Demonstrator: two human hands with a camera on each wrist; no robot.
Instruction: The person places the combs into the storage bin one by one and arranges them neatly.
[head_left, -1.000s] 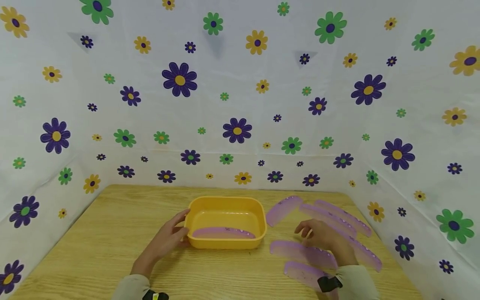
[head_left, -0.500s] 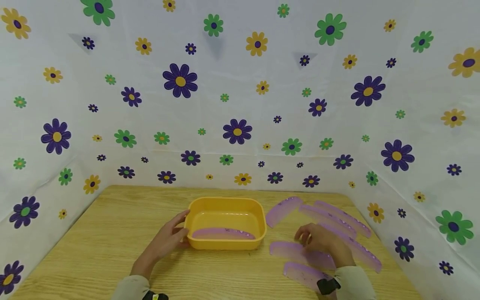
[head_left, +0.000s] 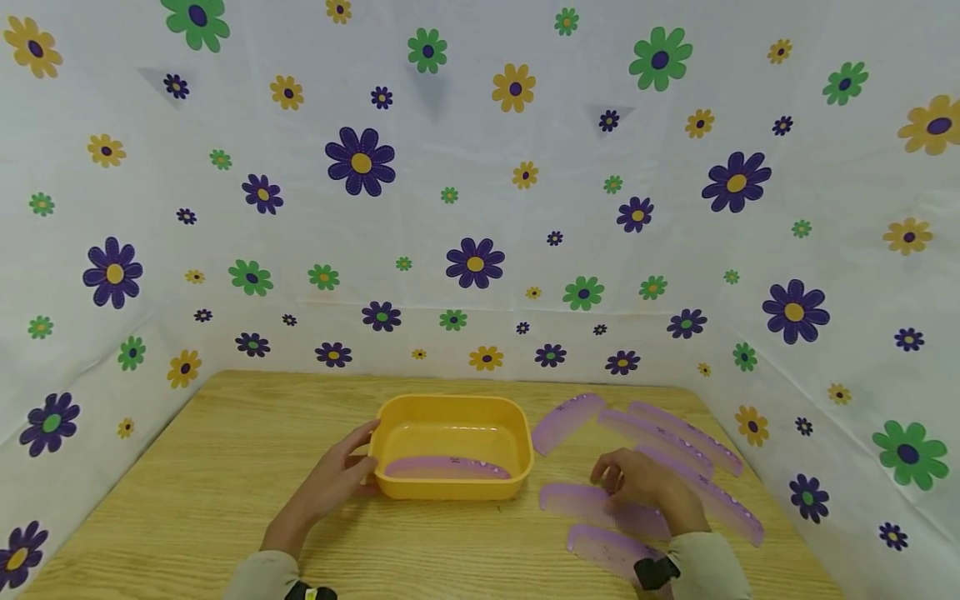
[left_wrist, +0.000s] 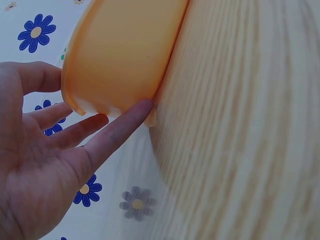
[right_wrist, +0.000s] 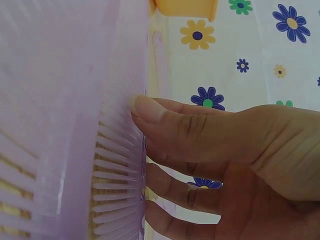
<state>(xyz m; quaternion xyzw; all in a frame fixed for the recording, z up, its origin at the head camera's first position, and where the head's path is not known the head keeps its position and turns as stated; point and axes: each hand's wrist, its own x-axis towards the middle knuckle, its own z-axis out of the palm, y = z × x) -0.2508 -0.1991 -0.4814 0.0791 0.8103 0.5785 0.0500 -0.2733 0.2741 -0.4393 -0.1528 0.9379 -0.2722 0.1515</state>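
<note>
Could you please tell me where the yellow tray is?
In the head view, the yellow tray is on the table, the left hand at its left end, purple combs to its right.

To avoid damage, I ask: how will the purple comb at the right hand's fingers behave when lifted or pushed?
The purple comb looks like thin translucent plastic, so probably light and fairly stiff. Its slim teeth might snap if bent. Being flat, it seems likelier to slide on the table than roll.
</note>
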